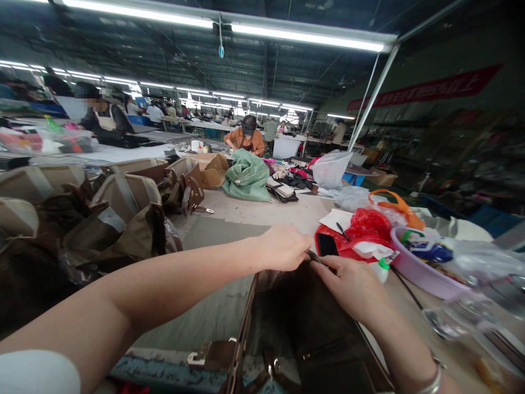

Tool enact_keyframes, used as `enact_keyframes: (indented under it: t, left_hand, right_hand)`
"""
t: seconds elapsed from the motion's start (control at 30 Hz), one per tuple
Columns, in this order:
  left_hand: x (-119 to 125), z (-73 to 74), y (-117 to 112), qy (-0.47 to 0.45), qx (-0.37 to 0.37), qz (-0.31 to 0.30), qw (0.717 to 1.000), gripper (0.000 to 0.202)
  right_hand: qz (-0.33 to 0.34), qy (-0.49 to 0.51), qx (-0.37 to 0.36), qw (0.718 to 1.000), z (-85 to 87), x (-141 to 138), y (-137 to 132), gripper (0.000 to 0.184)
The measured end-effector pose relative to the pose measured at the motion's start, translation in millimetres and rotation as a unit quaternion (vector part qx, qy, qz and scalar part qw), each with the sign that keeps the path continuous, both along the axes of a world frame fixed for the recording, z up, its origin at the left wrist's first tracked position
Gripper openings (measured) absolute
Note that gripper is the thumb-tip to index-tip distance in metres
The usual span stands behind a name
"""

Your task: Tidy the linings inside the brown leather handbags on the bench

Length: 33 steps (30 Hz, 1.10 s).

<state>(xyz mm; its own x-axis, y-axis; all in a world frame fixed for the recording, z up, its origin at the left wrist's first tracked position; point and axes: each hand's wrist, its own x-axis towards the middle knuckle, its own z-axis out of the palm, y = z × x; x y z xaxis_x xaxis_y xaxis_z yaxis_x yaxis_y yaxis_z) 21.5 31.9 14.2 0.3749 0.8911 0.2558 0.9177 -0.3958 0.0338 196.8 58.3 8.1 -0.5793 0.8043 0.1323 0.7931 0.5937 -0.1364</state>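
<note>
A dark brown leather handbag (295, 328) stands open in front of me at the table's near edge. My left hand (283, 247) reaches across it, fingers curled shut on the bag's far top edge. My right hand (348, 282) meets it there, fingers pinching the same edge of the bag. A bracelet sits on my right wrist. The bag's metal clasp (197, 358) shows at its lower left side.
Several brown bags (123, 219) are piled at the left. A red plastic bag with a phone (328, 244), a pink basin (422, 271) of small items and a green sack (246, 175) lie on the table (262, 213). A person in orange (246, 139) works at the far end.
</note>
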Motion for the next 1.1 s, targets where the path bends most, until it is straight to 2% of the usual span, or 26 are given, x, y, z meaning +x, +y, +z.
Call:
enact_keyframes:
  t: [0.27, 0.43, 0.5, 0.67, 0.73, 0.83, 0.93, 1.1]
  left_hand:
    - [3.5, -1.3, 2.7, -0.005, -0.007, 0.004, 1.0, 0.022]
    - [-5.2, 2.2, -11.8, -0.025, -0.054, 0.001, 0.998, 0.055]
    - [-12.3, 3.3, -20.3, -0.015, -0.083, 0.014, 0.996, 0.061]
    - [-31.3, 4.0, -33.1, 0.016, -0.105, 0.039, 0.994, 0.053]
    - [-35.5, 5.6, -34.2, 0.025, -0.084, 0.015, 0.996, 0.054]
    - [-35.4, 9.4, -33.5, 0.051, -0.037, -0.054, 0.997, 0.051]
    - [-29.8, 11.1, -30.6, 0.047, -0.016, -0.105, 0.993, 0.042]
    - [-18.4, 6.6, -20.2, 0.0, -0.02, -0.093, 0.995, 0.023]
  right_hand:
    - [-0.027, -0.019, -0.011, 0.999, 0.5, -0.6, 3.0, 0.037]
    - [-0.012, -0.002, 0.01, 1.0, -1.6, 4.0, -0.8, 0.035]
    - [-0.01, -0.005, 0.018, 1.0, -1.7, 5.0, -3.0, 0.035]
    - [-0.024, -0.04, 0.022, 0.999, -0.6, -0.7, -8.5, 0.034]
    - [-0.029, -0.057, 0.023, 0.998, 0.3, -4.3, -9.7, 0.035]
    - [-0.027, -0.06, 0.013, 0.998, 1.5, -7.7, -9.8, 0.036]
    - [-0.027, -0.046, -0.002, 0.999, 2.0, -7.6, -8.9, 0.036]
    - [-0.025, -0.032, -0.003, 0.999, -0.6, -5.3, -8.6, 0.036]
